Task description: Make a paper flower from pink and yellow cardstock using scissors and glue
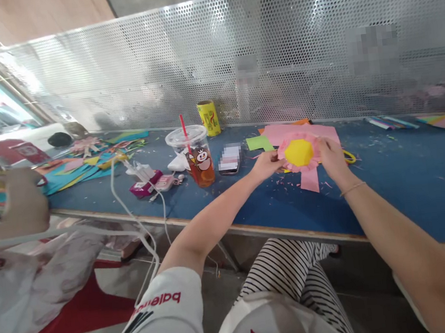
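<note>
Between my two hands is a paper flower (299, 152) with a yellow many-sided centre and a ruffled pink rim. My left hand (267, 165) pinches its left edge. On the opposite edge, my right hand (331, 156) grips the pink rim, with the fingertips partly hidden behind it. A pink paper strip (309, 180) hangs or lies below the flower; I cannot tell whether it is attached. Pink paper sheets (324, 130) and a green paper piece (260, 142) lie just behind. A yellow loop, perhaps a scissors handle (350, 157), shows beside my right hand.
A plastic cup of drink (200, 163) with a red straw, a phone (229, 158) and a yellow can (208, 119) stand left of my hands. White cables (131, 208) drape over the table edge. At far left a co-worker's arm (25, 200) is near coloured paper (74, 176). A perforated metal screen (137, 75) runs behind.
</note>
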Action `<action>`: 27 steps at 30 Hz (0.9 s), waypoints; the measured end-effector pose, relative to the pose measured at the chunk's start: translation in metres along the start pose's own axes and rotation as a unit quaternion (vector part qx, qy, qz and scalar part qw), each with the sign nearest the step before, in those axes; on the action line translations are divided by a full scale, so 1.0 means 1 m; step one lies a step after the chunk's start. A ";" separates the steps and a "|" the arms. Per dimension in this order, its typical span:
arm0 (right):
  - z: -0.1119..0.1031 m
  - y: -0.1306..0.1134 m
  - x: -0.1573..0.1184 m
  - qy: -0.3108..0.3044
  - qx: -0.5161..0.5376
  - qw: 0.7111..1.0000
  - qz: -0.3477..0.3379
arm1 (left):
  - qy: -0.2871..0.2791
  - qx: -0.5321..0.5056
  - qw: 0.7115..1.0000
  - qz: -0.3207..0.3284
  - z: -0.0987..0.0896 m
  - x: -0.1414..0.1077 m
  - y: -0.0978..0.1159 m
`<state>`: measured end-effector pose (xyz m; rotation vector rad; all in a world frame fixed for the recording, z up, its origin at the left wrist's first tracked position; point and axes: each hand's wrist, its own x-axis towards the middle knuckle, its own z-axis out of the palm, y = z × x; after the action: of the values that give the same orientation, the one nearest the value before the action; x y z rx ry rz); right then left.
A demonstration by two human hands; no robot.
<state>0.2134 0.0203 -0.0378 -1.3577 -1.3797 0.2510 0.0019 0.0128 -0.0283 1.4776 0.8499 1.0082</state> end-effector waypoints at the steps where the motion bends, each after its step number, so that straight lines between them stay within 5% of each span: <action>1: -0.002 -0.002 -0.001 0.014 -0.038 0.999 -0.027 | -0.007 -0.005 1.000 0.002 0.002 -0.001 0.000; 12: 0.001 -0.004 -0.005 0.009 -0.157 0.985 -0.072 | 0.062 0.022 0.997 -0.046 0.007 -0.007 0.011; 21: 0.001 0.002 -0.006 0.008 -0.140 0.988 -0.067 | 0.012 -0.067 0.996 -0.050 0.004 -0.005 0.007; 27: 0.002 0.010 -0.004 -0.002 -0.065 0.998 0.004 | 0.010 -0.030 0.999 -0.040 0.002 -0.004 0.006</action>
<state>0.2161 0.0208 -0.0480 -1.4707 -1.4143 0.1727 0.0019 0.0077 -0.0230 1.3741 0.8779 0.9822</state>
